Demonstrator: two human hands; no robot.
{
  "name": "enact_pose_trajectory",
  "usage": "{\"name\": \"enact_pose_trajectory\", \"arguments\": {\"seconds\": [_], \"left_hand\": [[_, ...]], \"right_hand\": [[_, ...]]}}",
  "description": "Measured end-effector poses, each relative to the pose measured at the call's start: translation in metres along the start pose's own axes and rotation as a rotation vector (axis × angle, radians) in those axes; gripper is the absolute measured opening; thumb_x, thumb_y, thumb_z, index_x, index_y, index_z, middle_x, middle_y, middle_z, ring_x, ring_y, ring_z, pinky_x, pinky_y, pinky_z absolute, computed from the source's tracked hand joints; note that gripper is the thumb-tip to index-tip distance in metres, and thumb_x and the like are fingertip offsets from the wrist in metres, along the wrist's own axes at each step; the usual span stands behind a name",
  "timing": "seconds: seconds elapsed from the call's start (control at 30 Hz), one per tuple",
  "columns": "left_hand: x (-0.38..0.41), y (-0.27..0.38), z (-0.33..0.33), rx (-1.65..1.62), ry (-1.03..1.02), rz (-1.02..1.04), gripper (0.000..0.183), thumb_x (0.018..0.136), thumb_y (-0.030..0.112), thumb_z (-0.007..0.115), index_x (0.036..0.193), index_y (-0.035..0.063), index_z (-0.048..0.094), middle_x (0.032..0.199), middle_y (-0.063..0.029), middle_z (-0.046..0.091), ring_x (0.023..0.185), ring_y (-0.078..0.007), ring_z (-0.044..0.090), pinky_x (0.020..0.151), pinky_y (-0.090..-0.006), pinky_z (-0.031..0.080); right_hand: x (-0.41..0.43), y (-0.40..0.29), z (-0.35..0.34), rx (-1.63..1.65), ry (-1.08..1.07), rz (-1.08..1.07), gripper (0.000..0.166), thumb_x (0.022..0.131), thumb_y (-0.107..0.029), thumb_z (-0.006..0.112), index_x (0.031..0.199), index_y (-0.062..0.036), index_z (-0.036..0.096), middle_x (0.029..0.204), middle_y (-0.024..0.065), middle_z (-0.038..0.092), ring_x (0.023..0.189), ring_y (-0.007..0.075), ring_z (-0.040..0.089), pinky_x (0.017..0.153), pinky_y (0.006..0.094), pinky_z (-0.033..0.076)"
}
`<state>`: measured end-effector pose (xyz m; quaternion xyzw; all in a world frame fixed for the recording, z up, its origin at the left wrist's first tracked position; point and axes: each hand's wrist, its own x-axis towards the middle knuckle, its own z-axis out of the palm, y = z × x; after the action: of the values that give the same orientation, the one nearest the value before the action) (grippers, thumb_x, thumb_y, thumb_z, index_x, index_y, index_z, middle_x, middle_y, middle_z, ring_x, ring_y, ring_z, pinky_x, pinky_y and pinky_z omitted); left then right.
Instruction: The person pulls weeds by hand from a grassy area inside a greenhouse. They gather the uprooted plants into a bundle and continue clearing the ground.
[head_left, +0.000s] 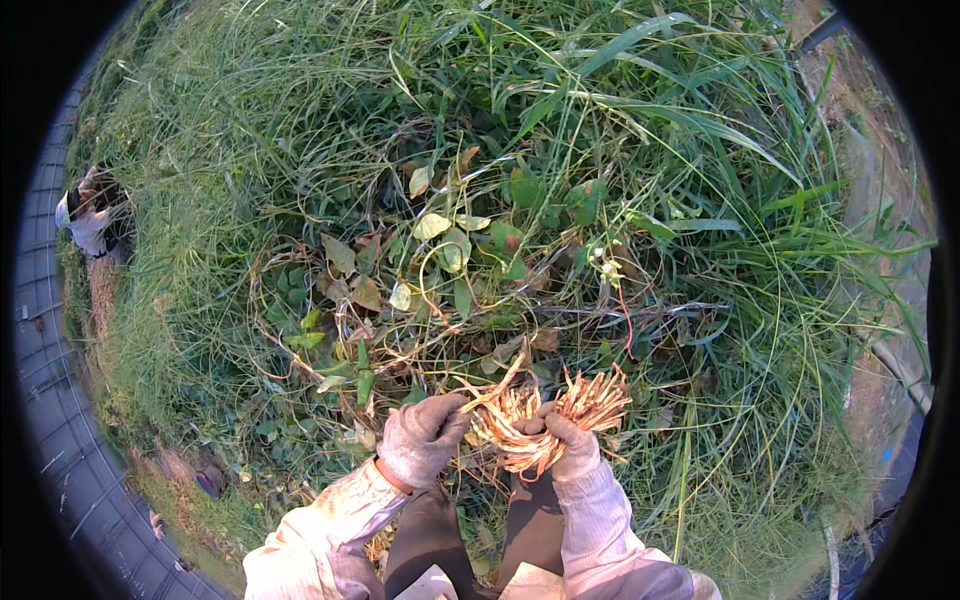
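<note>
A thick bundle of dry, orange-tan bean pods lies bunched in front of my legs. My gloved right hand is closed around the bundle's right part, fingers wrapped over the pods. On its left side, my gloved left hand pinches the end of a few long strands between thumb and fingers. Both gloves look soiled. Just beyond the hands grow bean vines with yellowing and brown leaves, tangled in grass. A small cluster of pale flowers or buds stands to the right of these leaves.
Tall green grass surrounds the vines on all sides. At the far left another person is partly hidden by grass, beside dark ground sheeting. A pale pipe or pole lies along the right edge.
</note>
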<state>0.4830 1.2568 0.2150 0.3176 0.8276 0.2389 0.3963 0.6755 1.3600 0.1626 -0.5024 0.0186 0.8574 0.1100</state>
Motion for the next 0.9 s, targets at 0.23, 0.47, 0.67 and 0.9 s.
{"name": "enact_pose_trajectory", "arguments": {"seconds": [0.23,0.47,0.67,0.9], "left_hand": [[-0.051,-0.007,0.014,-0.173,-0.064,-0.043,0.015,0.081,0.013,0.062,0.096,0.0092,0.063,0.081,-0.0111,0.063,0.072,-0.0285,0.062,0.062,-0.0348,0.049],[-0.074,-0.025,0.02,-0.103,-0.217,-0.128,0.021,0.085,0.025,0.056,0.099,0.0096,0.063,0.088,-0.0133,0.063,0.081,-0.0304,0.062,0.069,-0.0374,0.049],[-0.077,-0.023,0.025,-0.023,-0.269,-0.082,0.044,0.079,0.037,0.063,0.115,0.0108,0.057,0.096,-0.0142,0.063,0.086,-0.0297,0.062,0.074,-0.037,0.049],[-0.147,-0.034,0.027,0.202,0.031,-0.01,0.066,0.072,0.028,0.072,0.126,0.0014,0.044,0.118,-0.0199,0.053,0.106,-0.0351,0.053,0.087,-0.0387,0.046]], "right_hand": [[-0.001,0.032,0.028,-0.108,-0.181,0.086,0.036,0.082,-0.017,0.059,0.108,0.0083,0.056,0.104,0.0198,0.062,0.097,0.032,0.06,0.088,0.0443,0.048],[-0.016,0.043,0.026,-0.034,-0.151,0.052,0.038,0.082,-0.018,0.064,0.113,-0.0013,0.051,0.098,0.0195,0.063,0.094,0.0312,0.061,0.086,0.0472,0.049],[-0.036,0.033,-0.006,-0.186,-0.089,0.001,0.042,0.081,-0.027,0.067,0.107,0.0038,0.056,0.094,0.0175,0.064,0.088,0.0281,0.062,0.084,0.0428,0.05],[-0.084,0.04,-0.001,-0.716,0.069,-0.338,0.038,0.075,0.003,0.067,0.11,-0.0005,0.055,0.1,0.0091,0.063,0.089,0.0174,0.061,0.078,0.0304,0.052]]}}
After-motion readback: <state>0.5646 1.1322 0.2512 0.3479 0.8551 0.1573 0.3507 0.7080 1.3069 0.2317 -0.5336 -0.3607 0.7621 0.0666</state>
